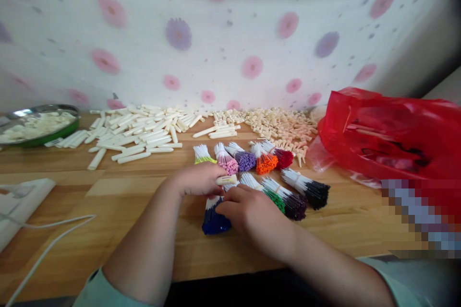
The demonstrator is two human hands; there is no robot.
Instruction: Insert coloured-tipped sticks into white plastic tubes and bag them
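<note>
My left hand (203,178) is closed around a short cream plastic tube (226,180) with small print on it, held above the bundles. Just to its right, my right hand (252,213) reaches down with bent fingers at the dark blue bundle (216,223); its fingertips are partly hidden, and what they pinch does not show. Around both hands lie banded bundles of thin white sticks with coloured ends: yellow (204,154), pink (227,163), purple (246,160), orange (266,163), dark red (284,159), green (276,200), dark purple (296,206) and black (317,194).
Behind the bundles spread a heap of cream tubes (144,129) and a pile of small cream parts (281,124). A green-sided metal bowl (68,127) stands at left, above a white power strip (27,206) with a cable (46,252). A red plastic bag (389,139) fills the right.
</note>
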